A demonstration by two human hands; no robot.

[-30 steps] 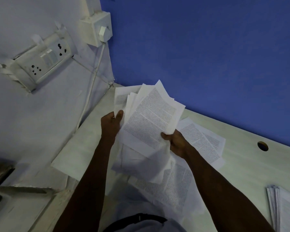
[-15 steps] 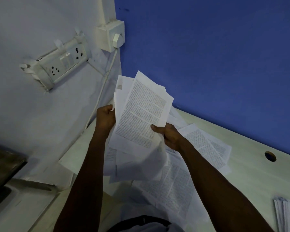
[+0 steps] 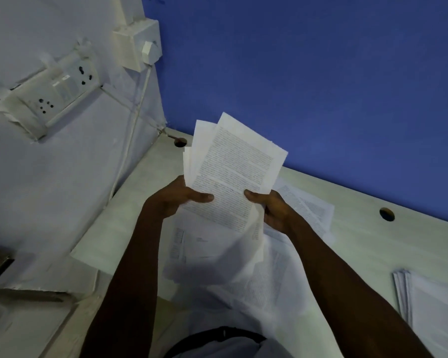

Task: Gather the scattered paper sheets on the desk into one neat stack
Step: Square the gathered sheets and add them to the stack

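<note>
Two hands hold a fanned bundle of printed sheets above a pale desk in a corner.

At upper left, a white wall carries a socket strip [image 3: 49,99] and a switch box [image 3: 137,42]; a blue wall fills the upper right. The pale desk [image 3: 373,244] runs from centre to right, with cable holes. At centre, the left hand [image 3: 175,198] grips the bundle of sheets [image 3: 233,174] at its left edge, and the right hand [image 3: 272,209] grips its right edge, thumbs on top. Loose sheets [image 3: 264,277] lie scattered under the hands. A separate paper stack [image 3: 435,306] sits at the lower right, well apart; bare desk lies between.
</note>
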